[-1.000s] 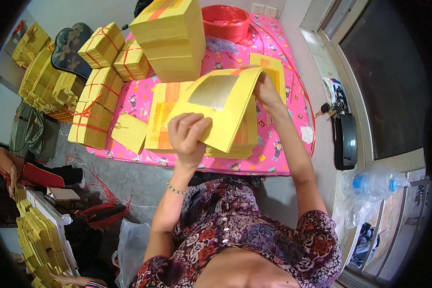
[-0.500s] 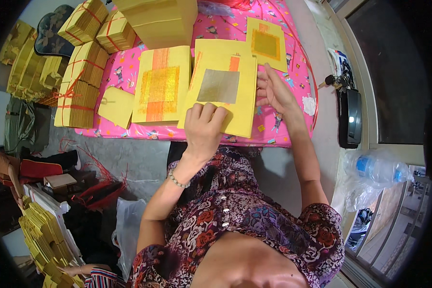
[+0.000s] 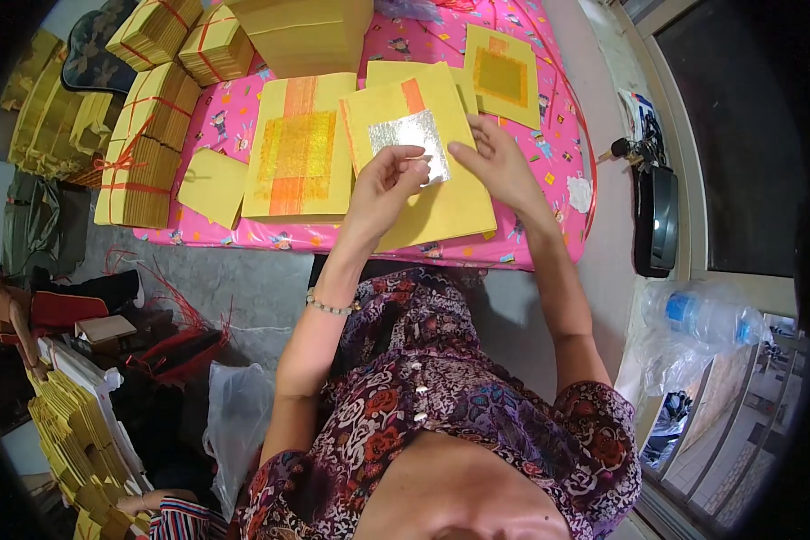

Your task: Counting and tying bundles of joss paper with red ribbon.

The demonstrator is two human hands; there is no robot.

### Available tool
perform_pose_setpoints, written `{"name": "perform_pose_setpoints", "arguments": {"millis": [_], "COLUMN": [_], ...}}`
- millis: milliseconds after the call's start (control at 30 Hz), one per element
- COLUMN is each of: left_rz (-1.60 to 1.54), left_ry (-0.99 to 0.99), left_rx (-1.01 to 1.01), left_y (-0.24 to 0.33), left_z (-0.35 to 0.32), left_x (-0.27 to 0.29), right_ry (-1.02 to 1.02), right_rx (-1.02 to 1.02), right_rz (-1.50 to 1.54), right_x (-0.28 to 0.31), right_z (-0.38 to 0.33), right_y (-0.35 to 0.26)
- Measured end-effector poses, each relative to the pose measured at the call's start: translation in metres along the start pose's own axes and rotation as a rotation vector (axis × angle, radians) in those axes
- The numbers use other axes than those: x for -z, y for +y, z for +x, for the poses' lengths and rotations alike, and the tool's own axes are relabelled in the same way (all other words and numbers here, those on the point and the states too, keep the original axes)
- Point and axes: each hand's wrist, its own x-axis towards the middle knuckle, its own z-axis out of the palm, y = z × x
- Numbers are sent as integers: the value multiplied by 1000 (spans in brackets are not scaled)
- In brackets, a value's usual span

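Observation:
A stack of yellow paper sheets (image 3: 441,193) with a silver foil square (image 3: 409,135) and an orange stripe lies on the pink table (image 3: 234,117) in front of me. My left hand (image 3: 382,184) pinches the top sheet at the foil's lower edge. My right hand (image 3: 498,166) rests its fingers on the same sheet, just right of the foil. To the left lies another stack of yellow sheets with gold foil and an orange band (image 3: 299,148). A smaller gold-foil sheet (image 3: 502,76) lies at the back right.
Tied bundles of yellow paper (image 3: 148,148) line the table's left side, and a tall yellow stack (image 3: 310,36) stands at the back. A loose yellow sheet (image 3: 211,184) lies near the front left corner. More yellow bundles (image 3: 72,441) sit on the floor left. A plastic bottle (image 3: 706,315) lies at right.
The lifted sheets have been laid flat on the table. My left hand slid from the sheet's lower edge up to the silver foil, and my right hand came in beside it.

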Motion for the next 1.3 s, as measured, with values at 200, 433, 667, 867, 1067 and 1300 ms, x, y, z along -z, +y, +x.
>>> {"name": "perform_pose_setpoints", "arguments": {"millis": [200, 433, 667, 867, 1067, 1300], "left_rz": [-230, -286, -302, -322, -326, -261], "left_ry": [93, 68, 90, 138, 200, 243], "left_rx": [81, 64, 60, 103, 134, 154], "left_y": [-1, 4, 1, 0, 1, -3], "left_z": [0, -5, -4, -3, -3, -1], "left_x": [4, 1, 2, 3, 0, 0], "right_ry": [-130, -78, -116, -43, -35, -81], "right_rx": [183, 219, 165, 194, 108, 77], "right_rz": [-172, -658, -725, -386, -12, -55], "right_x": [-30, -49, -62, -56, -47, -42], "right_z": [-49, -65, -65, -62, -62, -66], "right_y": [-7, -19, -26, -1, 6, -2]}}
